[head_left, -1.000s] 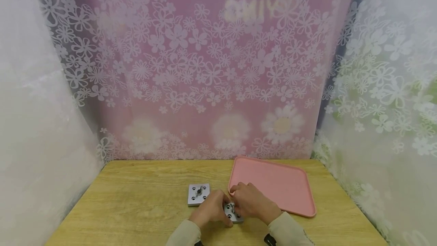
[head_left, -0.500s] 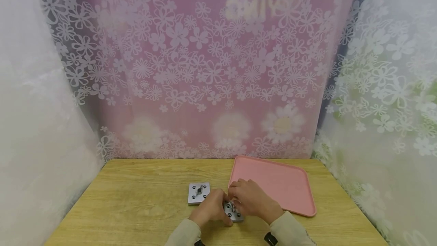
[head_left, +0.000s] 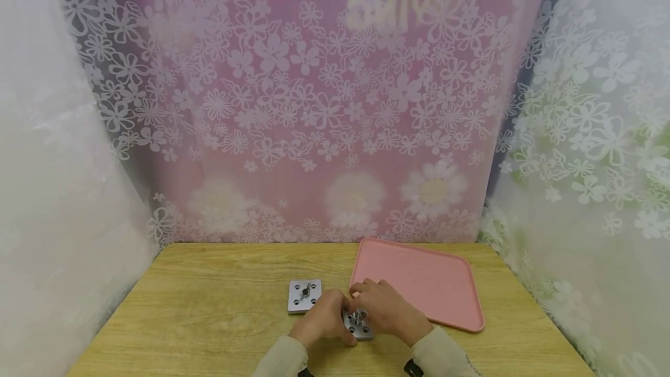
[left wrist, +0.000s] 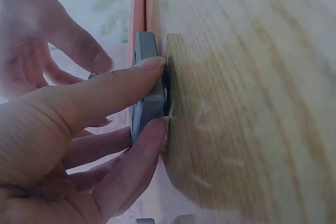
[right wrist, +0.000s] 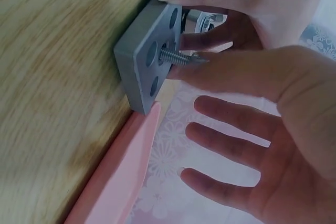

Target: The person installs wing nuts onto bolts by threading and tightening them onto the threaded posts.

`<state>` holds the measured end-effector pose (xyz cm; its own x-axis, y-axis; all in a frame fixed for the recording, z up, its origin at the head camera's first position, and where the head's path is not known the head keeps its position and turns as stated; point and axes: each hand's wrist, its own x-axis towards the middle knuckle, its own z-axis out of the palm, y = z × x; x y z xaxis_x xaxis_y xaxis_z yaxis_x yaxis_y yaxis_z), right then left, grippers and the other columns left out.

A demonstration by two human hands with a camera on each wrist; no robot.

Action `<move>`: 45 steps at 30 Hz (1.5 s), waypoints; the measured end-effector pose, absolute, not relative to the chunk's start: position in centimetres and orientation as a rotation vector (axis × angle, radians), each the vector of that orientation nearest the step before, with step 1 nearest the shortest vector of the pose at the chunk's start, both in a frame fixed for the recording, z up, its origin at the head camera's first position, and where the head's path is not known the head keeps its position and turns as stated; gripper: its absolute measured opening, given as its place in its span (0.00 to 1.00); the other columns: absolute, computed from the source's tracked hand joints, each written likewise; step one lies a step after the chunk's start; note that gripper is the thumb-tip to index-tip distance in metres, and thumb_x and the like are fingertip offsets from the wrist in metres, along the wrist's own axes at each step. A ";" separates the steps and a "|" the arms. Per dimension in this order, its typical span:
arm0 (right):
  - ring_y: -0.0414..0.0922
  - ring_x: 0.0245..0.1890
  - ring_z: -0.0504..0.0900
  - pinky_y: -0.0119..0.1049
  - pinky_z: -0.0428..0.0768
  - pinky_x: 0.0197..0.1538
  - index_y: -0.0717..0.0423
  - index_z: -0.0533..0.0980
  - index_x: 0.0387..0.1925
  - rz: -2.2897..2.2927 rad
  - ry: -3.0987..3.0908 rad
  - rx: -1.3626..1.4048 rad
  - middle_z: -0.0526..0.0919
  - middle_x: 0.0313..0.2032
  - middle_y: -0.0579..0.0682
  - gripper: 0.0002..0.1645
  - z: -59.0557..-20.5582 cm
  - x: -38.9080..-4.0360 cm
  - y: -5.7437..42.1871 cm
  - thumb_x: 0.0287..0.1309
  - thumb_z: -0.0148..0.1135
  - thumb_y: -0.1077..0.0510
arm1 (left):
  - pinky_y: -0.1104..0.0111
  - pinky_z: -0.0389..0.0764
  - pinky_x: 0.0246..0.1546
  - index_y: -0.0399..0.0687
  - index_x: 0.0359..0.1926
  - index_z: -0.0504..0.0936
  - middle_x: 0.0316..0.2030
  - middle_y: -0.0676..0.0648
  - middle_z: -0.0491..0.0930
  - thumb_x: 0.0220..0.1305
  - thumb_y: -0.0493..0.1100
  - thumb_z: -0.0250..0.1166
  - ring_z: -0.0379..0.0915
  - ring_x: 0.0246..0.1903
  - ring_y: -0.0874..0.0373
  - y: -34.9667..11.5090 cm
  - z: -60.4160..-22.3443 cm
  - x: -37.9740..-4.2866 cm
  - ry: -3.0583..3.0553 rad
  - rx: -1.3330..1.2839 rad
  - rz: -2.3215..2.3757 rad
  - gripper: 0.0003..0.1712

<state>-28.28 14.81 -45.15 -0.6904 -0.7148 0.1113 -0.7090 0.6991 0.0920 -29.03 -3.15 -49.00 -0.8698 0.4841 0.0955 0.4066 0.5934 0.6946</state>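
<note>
In the head view my left hand (head_left: 325, 320) grips a small silver metal plate (head_left: 361, 335) by its edges, down on the table. Its thumb and fingers press opposite sides of the plate (left wrist: 149, 100) in the left wrist view. A threaded stud (right wrist: 174, 56) rises from the plate's middle, among several round holes. At the stud's outer end, my right hand (head_left: 387, 310) pinches a small wing nut (right wrist: 198, 58) with thumb and index finger, which partly hide it. The other fingers of that hand are spread away from the plate.
A second square plate (head_left: 295, 302) with a wing nut on it lies just left of my left hand. Behind the right hand a pink tray (head_left: 419, 278) lies on the wooden table (head_left: 209, 307). Flowered curtains (head_left: 314, 103) enclose the back and sides.
My right fingers have shifted slightly about the wing nut, and more of the plate's middle shows now. The left hand and both plates stay in place.
</note>
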 end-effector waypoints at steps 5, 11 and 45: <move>0.45 0.45 0.82 0.46 0.81 0.41 0.37 0.88 0.37 -0.116 -2.741 1.142 0.86 0.51 0.44 0.10 -45.2 -28.2 14.6 0.51 0.79 0.49 | 0.75 0.72 0.28 0.41 0.33 0.90 0.26 0.52 0.88 0.29 0.37 0.90 0.68 0.24 0.69 -3.2 -49.1 -29.1 2.702 0.753 1.152 0.24; 0.44 0.42 0.81 0.45 0.80 0.40 0.39 0.86 0.23 -0.181 -2.764 1.058 0.86 0.50 0.44 0.08 -45.2 -28.0 14.5 0.53 0.76 0.46 | 0.74 0.77 0.32 0.37 0.37 0.90 0.29 0.48 0.89 0.28 0.37 0.90 0.72 0.25 0.69 -3.2 -49.5 -29.1 2.719 0.743 1.143 0.29; 0.44 0.44 0.80 0.41 0.79 0.35 0.37 0.82 0.35 -0.120 -2.734 1.211 0.83 0.51 0.43 0.23 -44.9 -28.1 14.5 0.39 0.85 0.59 | 0.74 0.73 0.26 0.44 0.28 0.85 0.23 0.51 0.84 0.26 0.36 0.90 0.68 0.22 0.69 -3.2 -49.2 -29.0 2.726 0.763 1.158 0.24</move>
<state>-28.12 14.54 -44.87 -0.6631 -0.7414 0.1031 -0.7295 0.6710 0.1329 -29.01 -3.18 -49.22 -0.8724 0.4751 0.1148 0.4125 0.5896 0.6944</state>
